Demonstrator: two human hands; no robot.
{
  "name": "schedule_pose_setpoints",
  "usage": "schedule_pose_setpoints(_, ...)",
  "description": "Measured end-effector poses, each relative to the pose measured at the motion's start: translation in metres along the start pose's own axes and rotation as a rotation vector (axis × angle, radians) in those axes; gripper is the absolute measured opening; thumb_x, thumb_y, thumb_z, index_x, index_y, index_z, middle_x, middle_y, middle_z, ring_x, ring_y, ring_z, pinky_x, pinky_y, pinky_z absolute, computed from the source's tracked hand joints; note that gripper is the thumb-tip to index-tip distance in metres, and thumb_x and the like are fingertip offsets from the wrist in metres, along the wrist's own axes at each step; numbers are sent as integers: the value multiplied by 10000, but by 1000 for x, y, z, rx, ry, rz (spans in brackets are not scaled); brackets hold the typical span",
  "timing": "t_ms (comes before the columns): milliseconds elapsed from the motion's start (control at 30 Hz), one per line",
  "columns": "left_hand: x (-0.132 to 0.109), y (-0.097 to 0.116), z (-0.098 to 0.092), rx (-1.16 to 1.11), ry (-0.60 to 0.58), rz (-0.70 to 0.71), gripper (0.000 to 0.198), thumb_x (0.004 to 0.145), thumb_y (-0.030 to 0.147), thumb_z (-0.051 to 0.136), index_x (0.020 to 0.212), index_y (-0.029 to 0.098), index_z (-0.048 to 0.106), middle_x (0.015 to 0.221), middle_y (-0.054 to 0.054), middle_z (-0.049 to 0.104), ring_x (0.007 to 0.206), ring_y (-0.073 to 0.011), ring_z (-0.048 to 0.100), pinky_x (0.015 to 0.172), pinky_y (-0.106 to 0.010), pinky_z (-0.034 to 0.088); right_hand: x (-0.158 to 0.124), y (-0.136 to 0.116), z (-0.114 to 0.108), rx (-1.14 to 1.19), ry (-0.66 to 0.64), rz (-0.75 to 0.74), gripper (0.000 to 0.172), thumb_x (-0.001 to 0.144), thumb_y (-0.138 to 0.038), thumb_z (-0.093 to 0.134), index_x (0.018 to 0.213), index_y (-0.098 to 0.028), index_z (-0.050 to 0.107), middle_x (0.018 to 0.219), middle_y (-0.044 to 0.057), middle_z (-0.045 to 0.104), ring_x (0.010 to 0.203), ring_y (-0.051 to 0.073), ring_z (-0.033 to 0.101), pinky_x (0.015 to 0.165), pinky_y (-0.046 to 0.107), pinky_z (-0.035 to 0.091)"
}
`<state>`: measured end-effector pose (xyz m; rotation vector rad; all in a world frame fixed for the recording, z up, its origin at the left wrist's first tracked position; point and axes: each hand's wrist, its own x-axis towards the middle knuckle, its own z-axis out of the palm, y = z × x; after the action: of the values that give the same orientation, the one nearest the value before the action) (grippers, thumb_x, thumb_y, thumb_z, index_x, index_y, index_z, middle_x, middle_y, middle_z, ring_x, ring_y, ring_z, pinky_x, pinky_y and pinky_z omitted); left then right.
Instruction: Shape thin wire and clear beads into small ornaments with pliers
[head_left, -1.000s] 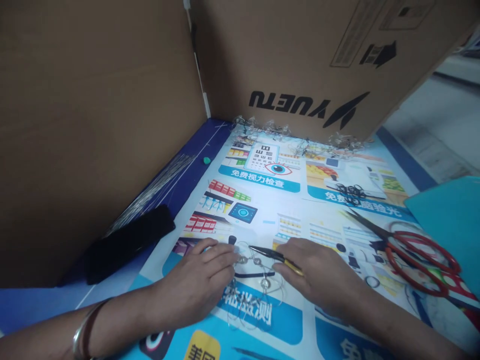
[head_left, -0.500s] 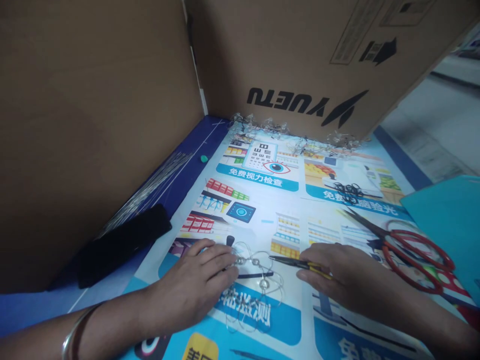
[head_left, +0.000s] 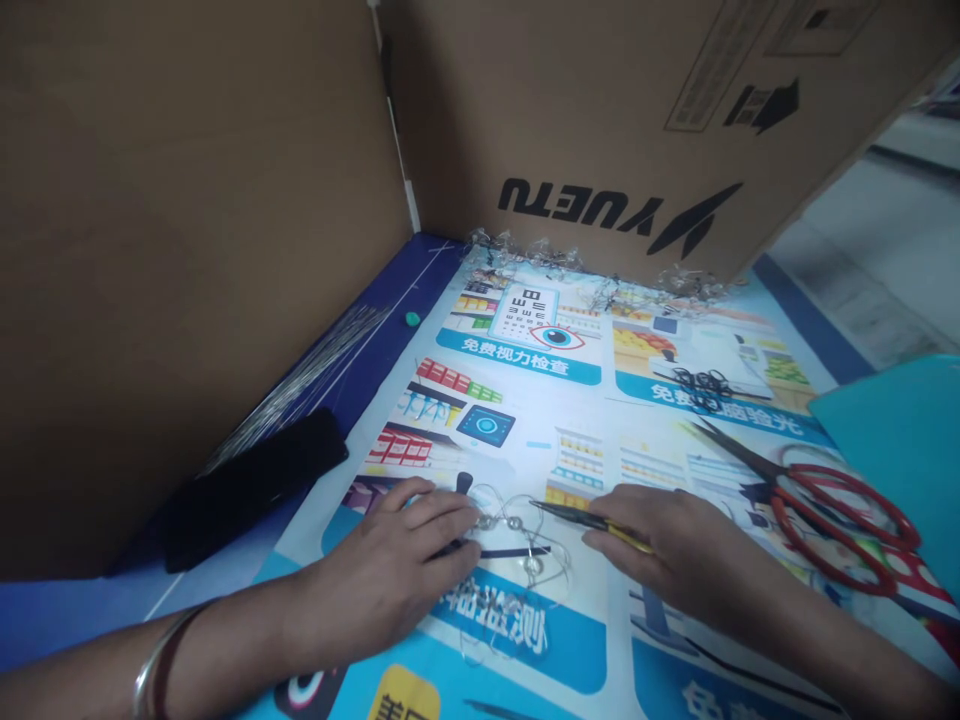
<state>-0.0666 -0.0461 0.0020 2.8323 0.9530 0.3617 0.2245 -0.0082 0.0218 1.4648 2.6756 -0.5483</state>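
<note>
My left hand (head_left: 409, 560) pinches the left side of a wire ornament (head_left: 532, 565) made of thin silvery loops with shiny round beads. The wires spread to the right of my fingertips and down over the printed sheet; the part under the fingers is hidden. My right hand (head_left: 660, 540) is closed around thin-nosed pliers (head_left: 581, 517) with black jaws and yellow-black handles. Their tips point left, at the upper right loop of the ornament. Whether they grip or only overlap the wire, I cannot tell.
Red-handled scissors (head_left: 832, 510) lie right of my right hand, beyond them a turquoise board (head_left: 900, 420). Black rings (head_left: 701, 385) lie farther back. Wire pieces (head_left: 544, 252) line the cardboard box (head_left: 600, 120). A black phone-like slab (head_left: 255, 490) and straight wires (head_left: 315, 360) lie left.
The plier tips have moved slightly left and up, to the ornament's upper loop. My left hand keeps its hold. The whole view has shifted a little.
</note>
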Motion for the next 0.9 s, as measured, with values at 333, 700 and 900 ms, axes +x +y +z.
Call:
schedule_pose_setpoints(333, 0, -1, 0, 38, -29, 23, 268, 846, 154, 505, 1106, 199, 554, 1253, -69, 527, 1191, -236, 412, 974, -430, 246, 2, 1, -2, -22, -30, 47, 272, 864, -361, 418, 938, -237, 649, 896, 54, 673, 814, 227, 624, 695, 339, 473)
schedule_pose_setpoints(700, 2, 1, -3, 21, -39, -13, 289, 828, 162, 528, 1109, 223, 559, 1248, -52, 535, 1184, -233, 424, 987, -412, 256, -1, 3, -13, 63, -71, 45, 291, 862, -396, 427, 962, -226, 640, 927, 63, 664, 829, 226, 608, 699, 323, 454)
schedule_pose_setpoints(900, 0, -1, 1, -14, -32, -28, 315, 819, 156, 536, 1127, 225, 554, 1250, -40, 539, 1182, -233, 427, 993, -421, 243, -10, 12, -23, 152, -178, -9, 269, 852, -439, 453, 900, -271, 658, 840, 18, 674, 731, 181, 608, 646, 263, 444)
